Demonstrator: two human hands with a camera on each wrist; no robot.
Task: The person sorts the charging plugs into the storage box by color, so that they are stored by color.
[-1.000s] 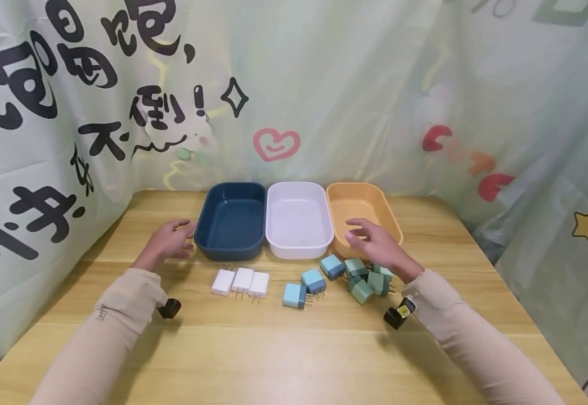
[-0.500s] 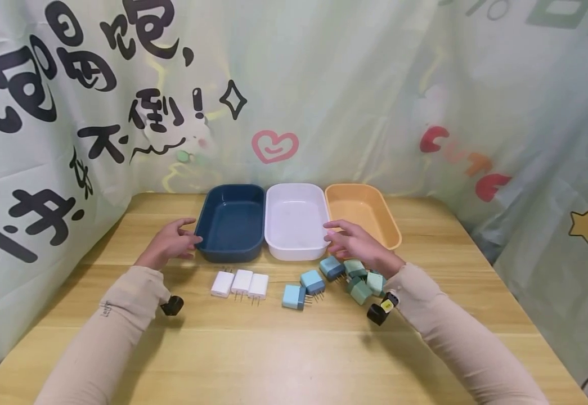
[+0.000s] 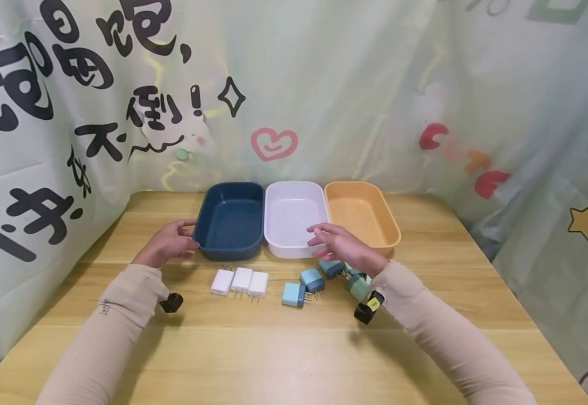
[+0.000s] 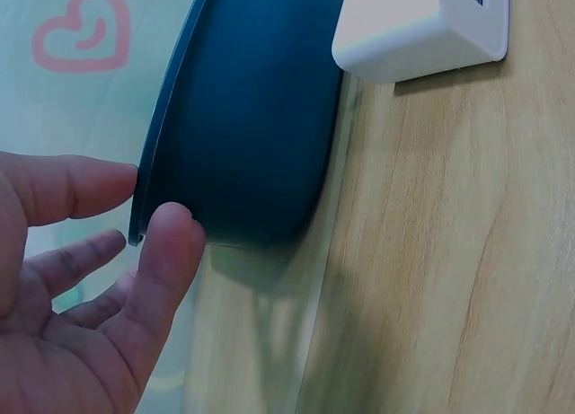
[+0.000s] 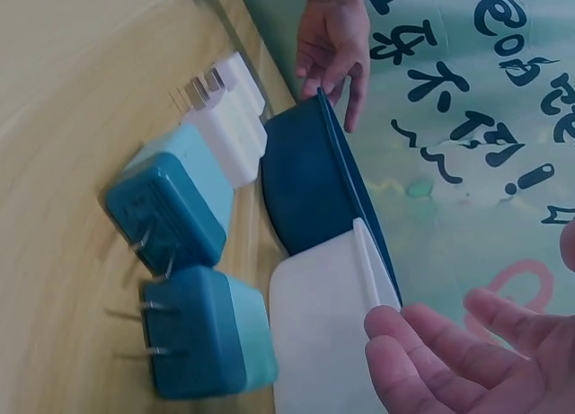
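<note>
My left hand is at the left rim of a dark blue tray, fingers and thumb loosely spread. Its fingertips are at the rim; whether they press on it I cannot tell. My right hand hovers over the front right corner of a white tray, fingers relaxed with nothing in them. In front of the trays lie three white plug chargers and three blue ones. Several green chargers are bunched under my right wrist, partly hidden by it.
An orange tray stands to the right of the white one, the three side by side. The wooden table stretches in front. A printed curtain hangs behind and along both sides. Each wrist carries a small black camera.
My right hand has moved left, from over the orange tray to the white tray's front right corner, its wrist now covering more green chargers. The left hand has shifted slightly toward the dark blue tray.
</note>
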